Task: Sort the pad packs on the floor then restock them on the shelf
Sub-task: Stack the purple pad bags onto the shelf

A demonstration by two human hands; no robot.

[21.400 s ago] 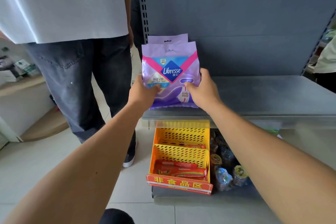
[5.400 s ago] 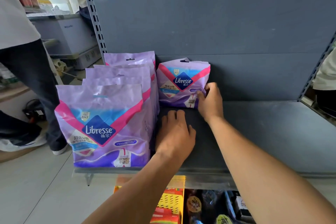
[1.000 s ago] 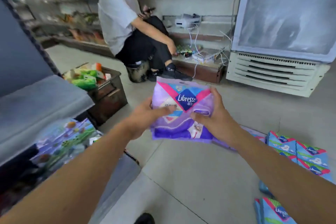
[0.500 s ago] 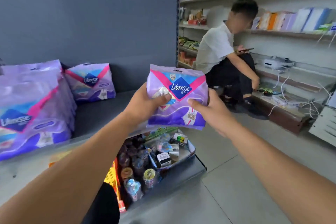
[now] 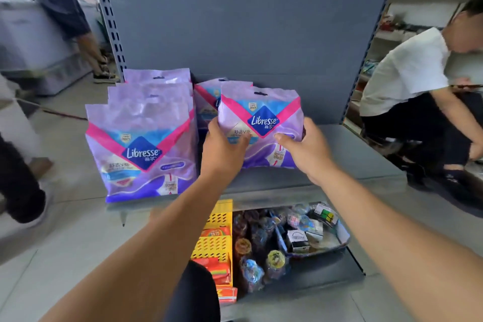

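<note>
Holding pack (image 5: 261, 123) over shelf (image 5: 366, 159), both hands (image 5: 224, 149).

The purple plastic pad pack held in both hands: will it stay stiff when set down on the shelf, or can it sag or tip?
The purple plastic pad pack probably feels soft: its film wrinkles where the left hand and right hand grip it. It likely stands if supported, like the row of purple packs on the grey metal shelf.
</note>
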